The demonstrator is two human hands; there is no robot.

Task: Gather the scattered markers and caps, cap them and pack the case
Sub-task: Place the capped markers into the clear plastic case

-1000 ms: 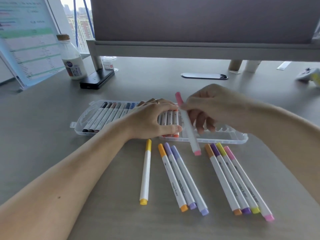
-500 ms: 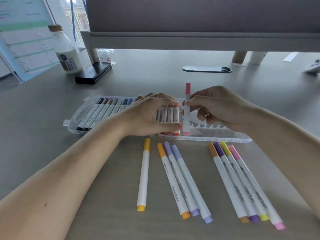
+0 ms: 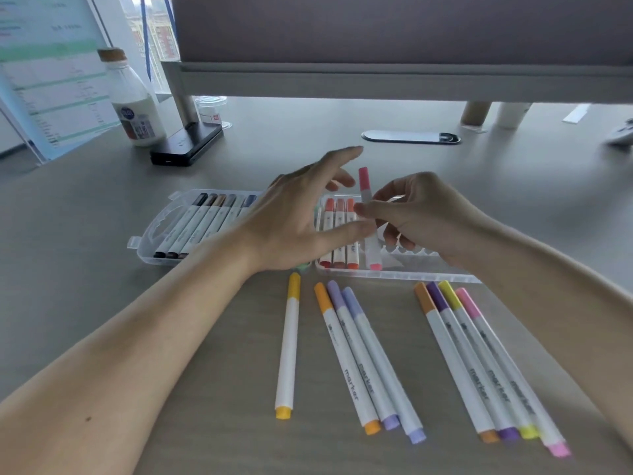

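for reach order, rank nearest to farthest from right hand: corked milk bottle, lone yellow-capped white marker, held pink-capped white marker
1. Held pink-capped white marker: in right hand.
2. Lone yellow-capped white marker: table, front left.
3. Corked milk bottle: far back left.

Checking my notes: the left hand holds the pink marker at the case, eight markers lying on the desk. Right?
No: the head view shows the right hand holding the pink marker; the left hand is open. The rest stands.

An office: a grey desk [image 3: 102,241] with a partition screen [image 3: 394,29], cable grommet [image 3: 410,136] and propped printed sheet [image 3: 51,80].
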